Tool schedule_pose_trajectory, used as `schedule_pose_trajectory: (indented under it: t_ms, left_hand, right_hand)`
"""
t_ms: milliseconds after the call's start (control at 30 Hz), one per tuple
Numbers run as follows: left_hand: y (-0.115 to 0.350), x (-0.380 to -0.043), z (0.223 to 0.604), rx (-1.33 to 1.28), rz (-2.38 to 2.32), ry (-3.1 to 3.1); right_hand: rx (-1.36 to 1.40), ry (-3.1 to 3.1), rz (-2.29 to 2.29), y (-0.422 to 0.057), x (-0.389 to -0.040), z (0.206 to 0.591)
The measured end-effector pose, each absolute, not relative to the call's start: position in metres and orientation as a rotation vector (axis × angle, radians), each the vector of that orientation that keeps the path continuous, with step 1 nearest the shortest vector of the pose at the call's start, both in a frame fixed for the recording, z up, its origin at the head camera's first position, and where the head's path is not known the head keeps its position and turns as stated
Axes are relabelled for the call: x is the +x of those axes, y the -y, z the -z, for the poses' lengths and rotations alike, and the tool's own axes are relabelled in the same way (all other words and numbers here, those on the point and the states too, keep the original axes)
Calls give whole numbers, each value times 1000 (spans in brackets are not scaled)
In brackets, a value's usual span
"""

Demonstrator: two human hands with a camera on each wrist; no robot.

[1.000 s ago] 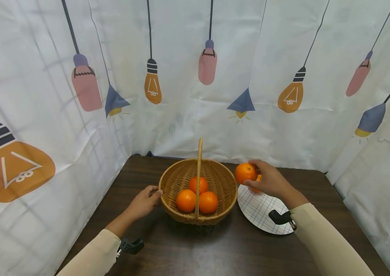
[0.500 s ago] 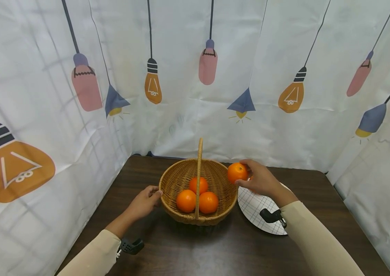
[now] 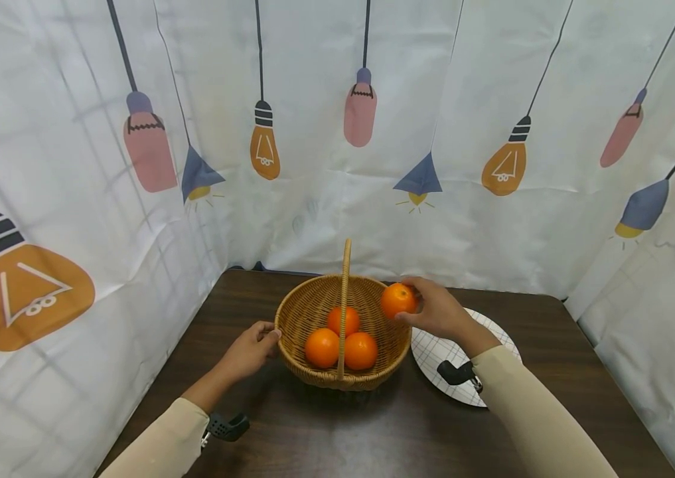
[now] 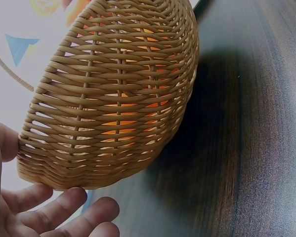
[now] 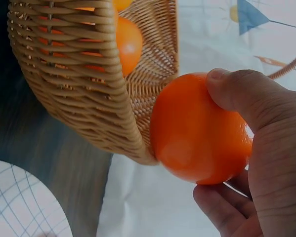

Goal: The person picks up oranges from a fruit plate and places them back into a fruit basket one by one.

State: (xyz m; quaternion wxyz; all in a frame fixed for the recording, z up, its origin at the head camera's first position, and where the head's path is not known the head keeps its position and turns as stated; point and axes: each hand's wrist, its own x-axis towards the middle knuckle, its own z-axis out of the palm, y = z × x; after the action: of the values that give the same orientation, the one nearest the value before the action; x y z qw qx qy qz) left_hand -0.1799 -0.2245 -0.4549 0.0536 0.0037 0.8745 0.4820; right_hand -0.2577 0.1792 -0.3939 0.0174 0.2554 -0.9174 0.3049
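Observation:
A wicker basket (image 3: 295,312) with a tall hoop handle stands mid-table and holds three oranges (image 3: 322,348). My left hand (image 3: 249,353) grips its left rim; in the left wrist view the thumb is at the rim and the fingers (image 4: 63,207) lie against the outside. Between thumb and fingers, my right hand (image 3: 440,313) holds another orange (image 3: 399,301) at the basket's right rim. The right wrist view shows this orange (image 5: 197,128) overlapping the rim, with the thumb on one side and fingertips on the other.
Right of the basket, partly under the right forearm, lies a white plate (image 3: 433,362) with a grid pattern. The dark wooden table (image 3: 325,438) is backed by a white curtain (image 3: 325,199) printed with lamps. Each wrist wears a dark strap device (image 3: 228,427).
My right hand has carried its orange leftward, from above the plate to the basket's right rim. The left hand and the basket have stayed put.

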Motion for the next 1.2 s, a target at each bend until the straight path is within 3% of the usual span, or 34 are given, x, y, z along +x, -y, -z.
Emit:
schedule_pose_trajectory:
  t_ms: [1200]
  left_hand:
    - [222, -177, 452, 21, -1489, -2635]
  right_hand:
    - [872, 2894, -815, -154, -265, 419]
